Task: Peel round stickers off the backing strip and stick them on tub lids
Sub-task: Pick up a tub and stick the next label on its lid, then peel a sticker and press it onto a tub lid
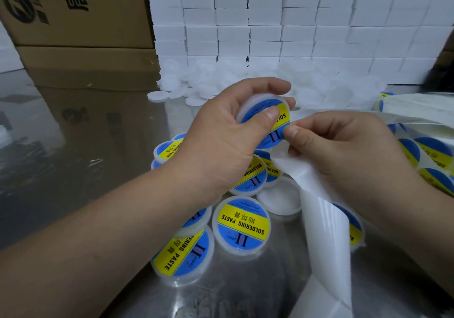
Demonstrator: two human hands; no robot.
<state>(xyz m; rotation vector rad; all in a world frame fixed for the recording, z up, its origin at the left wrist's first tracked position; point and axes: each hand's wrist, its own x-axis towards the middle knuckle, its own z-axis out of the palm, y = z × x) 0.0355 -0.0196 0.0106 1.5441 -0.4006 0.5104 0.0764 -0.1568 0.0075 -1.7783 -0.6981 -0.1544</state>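
Note:
My left hand (221, 130) grips a translucent white tub lid (255, 101) held up over the table, its thumb pressing a round blue and yellow sticker (277, 123) onto the lid. My right hand (339, 145) pinches the lower edge of that sticker with thumb and forefinger and also holds the white backing strip (326, 231), which hangs down toward the bottom edge. More stickers (432, 155) sit on the strip at the right. Several lids with stickers on them (242, 224) lie in a heap below my hands.
A metal table (73, 170) carries everything. Plain white lids (196, 94) are piled at the back against a wall of stacked white boxes (294, 27). Brown cardboard cartons (78, 22) stand at the back left. A plain lid (280, 197) lies among the labelled ones.

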